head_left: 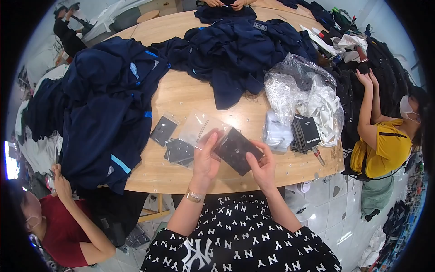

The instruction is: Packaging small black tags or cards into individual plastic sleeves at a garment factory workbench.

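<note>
Above the table's near edge, my left hand (pixel 206 159) pinches a clear plastic bag (pixel 195 128) between thumb and fingers. A black card (pixel 239 152) with small pale marks is tilted beside the bag's right end. My right hand (pixel 264 168) grips this card at its right side, thumb on top. Where bag and card meet, I cannot tell how far the card is inside. Left of my hands lie a black card in a clear bag (pixel 164 130) and several more bagged cards (pixel 178 151), overlapping.
To the right are a stack of clear bags (pixel 277 134), a pile of black cards (pixel 308 130) and a large plastic bag with white contents (pixel 319 106). Navy garments (pixel 108 99) heap at left and far side. Co-workers in red (pixel 68 226) and yellow (pixel 389 149) flank the table.
</note>
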`<act>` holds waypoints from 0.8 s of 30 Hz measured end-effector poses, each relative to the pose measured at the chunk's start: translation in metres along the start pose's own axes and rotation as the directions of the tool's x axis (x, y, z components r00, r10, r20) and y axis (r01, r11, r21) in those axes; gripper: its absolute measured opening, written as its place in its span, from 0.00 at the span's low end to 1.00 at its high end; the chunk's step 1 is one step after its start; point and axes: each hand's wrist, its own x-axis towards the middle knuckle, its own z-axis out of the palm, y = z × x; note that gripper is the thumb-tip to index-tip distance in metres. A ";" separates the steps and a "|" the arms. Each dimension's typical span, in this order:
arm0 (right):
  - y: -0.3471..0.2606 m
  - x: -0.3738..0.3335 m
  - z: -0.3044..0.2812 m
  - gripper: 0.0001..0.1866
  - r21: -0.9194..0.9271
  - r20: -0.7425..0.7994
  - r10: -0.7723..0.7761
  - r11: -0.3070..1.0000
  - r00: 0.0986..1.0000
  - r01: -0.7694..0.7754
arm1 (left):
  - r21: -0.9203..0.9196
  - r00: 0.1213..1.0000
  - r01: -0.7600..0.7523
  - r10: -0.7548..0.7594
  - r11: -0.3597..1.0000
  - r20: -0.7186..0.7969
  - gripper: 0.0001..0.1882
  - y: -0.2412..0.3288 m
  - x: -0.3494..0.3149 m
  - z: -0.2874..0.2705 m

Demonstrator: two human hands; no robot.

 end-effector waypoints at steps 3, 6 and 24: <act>-0.007 -0.003 0.000 0.20 -0.162 0.094 0.118 0.982 0.989 -0.102 | 0.055 0.998 0.006 -0.009 0.998 0.062 0.13 0.002 0.001 -0.003; -0.006 0.000 0.000 0.28 -0.162 0.172 0.177 0.975 0.969 -0.149 | 0.129 0.998 0.016 -0.025 0.992 0.064 0.10 0.003 0.006 -0.006; -0.009 0.005 -0.004 0.30 -0.038 0.361 0.396 0.911 0.844 -0.411 | 0.249 0.993 0.029 -0.057 0.968 0.105 0.11 0.011 0.017 0.000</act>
